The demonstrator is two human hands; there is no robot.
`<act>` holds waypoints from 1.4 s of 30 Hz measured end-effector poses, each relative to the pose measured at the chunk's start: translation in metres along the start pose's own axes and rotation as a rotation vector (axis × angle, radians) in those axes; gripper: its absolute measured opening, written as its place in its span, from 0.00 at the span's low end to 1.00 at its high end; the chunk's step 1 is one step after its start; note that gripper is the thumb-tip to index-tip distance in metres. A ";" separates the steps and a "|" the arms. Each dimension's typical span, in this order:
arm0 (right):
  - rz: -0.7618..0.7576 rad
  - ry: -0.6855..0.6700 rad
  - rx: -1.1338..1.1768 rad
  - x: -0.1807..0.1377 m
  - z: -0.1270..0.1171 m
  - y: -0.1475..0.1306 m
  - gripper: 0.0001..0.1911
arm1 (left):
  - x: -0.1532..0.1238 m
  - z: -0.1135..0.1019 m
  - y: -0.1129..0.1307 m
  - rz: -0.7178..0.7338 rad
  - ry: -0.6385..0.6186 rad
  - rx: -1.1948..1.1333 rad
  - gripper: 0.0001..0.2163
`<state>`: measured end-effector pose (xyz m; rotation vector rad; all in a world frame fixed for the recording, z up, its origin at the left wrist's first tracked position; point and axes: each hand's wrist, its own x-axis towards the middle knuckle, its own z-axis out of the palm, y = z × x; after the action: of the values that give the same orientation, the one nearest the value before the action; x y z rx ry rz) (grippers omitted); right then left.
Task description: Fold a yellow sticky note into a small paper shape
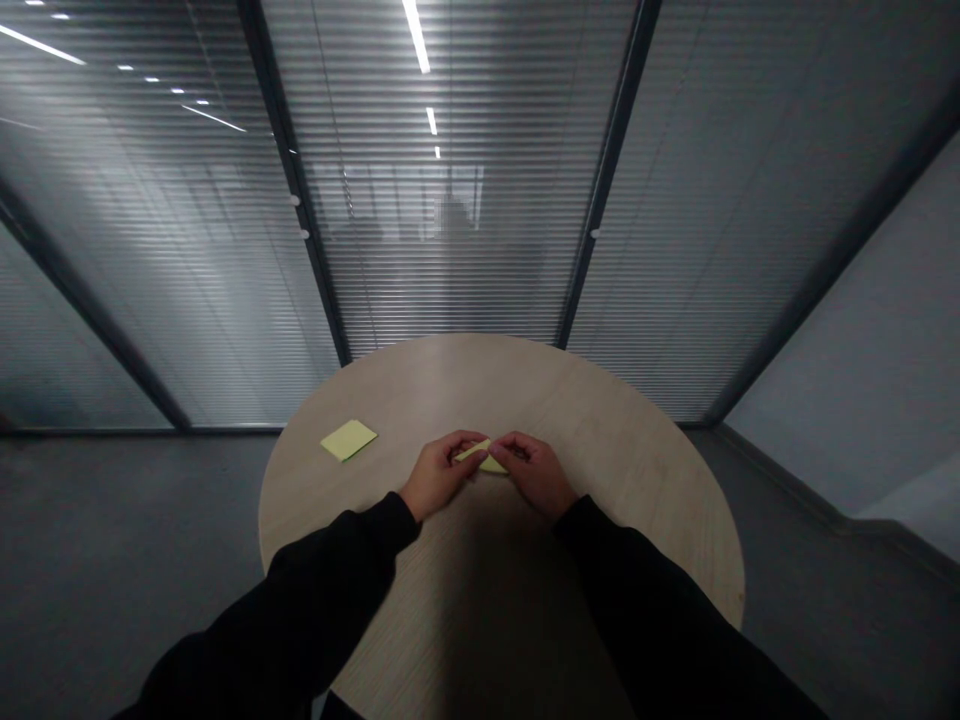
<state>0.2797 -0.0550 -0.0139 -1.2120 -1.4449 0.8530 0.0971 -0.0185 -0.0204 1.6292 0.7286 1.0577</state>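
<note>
The left hand (436,476) and the right hand (534,474) are both in front of the person, close together above the middle of a round counter (600,440) with pale wood colour. Between them is a yellow paper (474,451). It looks folded, with a narrow part lying at a slant and another part showing under the right hand, but the exact shape of the fold is hard to see because the fingers cover much of it.

Neither hand is wide open. Each hand is half closed and turned inward, and the fingers (466,443) of the left hand pinch the narrow part of the paper from the left side. The fingers (507,447) of the right hand press on the paper from the right side. The fingertips of the two hands are almost touching each other, and the paper seems to be lying on the counter or very near it; from this view I cannot tell which.

To the left of the hands, well apart from them, a yellow square (349,440) lies flat on the counter. Black sleeves (330,570) cover both arms up to the wrists. Behind the counter stands a glass wall (450,280) with closed blinds, and a grey floor (112,530) is around the counter.
</note>
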 end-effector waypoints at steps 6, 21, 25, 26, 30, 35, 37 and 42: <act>0.022 -0.005 0.031 0.000 0.000 -0.001 0.17 | 0.000 0.000 0.001 -0.006 0.008 0.020 0.22; 0.007 -0.010 0.014 -0.001 0.000 0.000 0.18 | -0.001 -0.002 0.003 -0.004 0.008 0.083 0.23; -0.004 -0.007 -0.021 0.000 0.000 0.002 0.18 | -0.001 -0.001 0.004 -0.025 0.005 0.102 0.24; -0.010 -0.008 -0.028 0.000 0.000 0.003 0.18 | -0.001 -0.001 0.004 -0.025 0.006 0.105 0.24; -0.026 -0.006 -0.053 -0.001 0.000 0.002 0.17 | 0.000 -0.002 0.004 -0.015 0.002 0.109 0.24; -0.046 0.041 -0.014 -0.001 0.002 0.002 0.16 | -0.002 -0.001 0.008 -0.018 -0.023 0.154 0.23; -0.023 0.039 0.006 0.000 0.003 0.003 0.16 | -0.002 -0.001 0.010 -0.011 -0.032 0.181 0.22; -0.003 0.005 0.045 0.001 0.001 0.008 0.16 | -0.003 -0.003 0.009 0.080 -0.043 0.287 0.18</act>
<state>0.2810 -0.0518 -0.0210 -1.1774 -1.4163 0.8752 0.0929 -0.0221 -0.0126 1.9341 0.8216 1.0058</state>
